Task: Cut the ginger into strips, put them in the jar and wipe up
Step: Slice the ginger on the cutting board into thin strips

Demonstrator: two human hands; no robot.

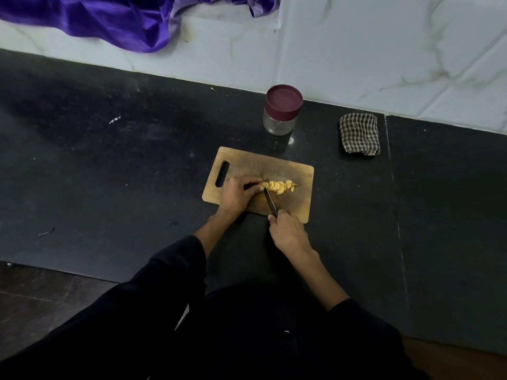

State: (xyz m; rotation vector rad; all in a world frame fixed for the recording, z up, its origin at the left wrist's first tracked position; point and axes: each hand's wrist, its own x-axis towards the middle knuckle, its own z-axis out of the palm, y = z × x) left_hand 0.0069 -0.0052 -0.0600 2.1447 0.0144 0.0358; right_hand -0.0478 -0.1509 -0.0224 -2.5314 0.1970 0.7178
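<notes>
Yellow ginger slices point(279, 186) lie in a row on the wooden cutting board point(299, 174). My left hand point(238, 194) rests on the board with curled fingers and pinches the left end of the ginger. My right hand point(288, 231) grips the handle of a knife point(270, 201), whose blade points up toward the ginger beside my left fingertips. A glass jar point(281, 111) with a maroon lid on it stands behind the board. A folded checked cloth point(359, 133) lies to the jar's right.
The board sits on a dark stone counter point(137, 174) against a white marble-tiled wall point(356, 50). Purple satin fabric point(109, 17) hangs over the ledge at the upper left. The counter's front edge runs below my arms.
</notes>
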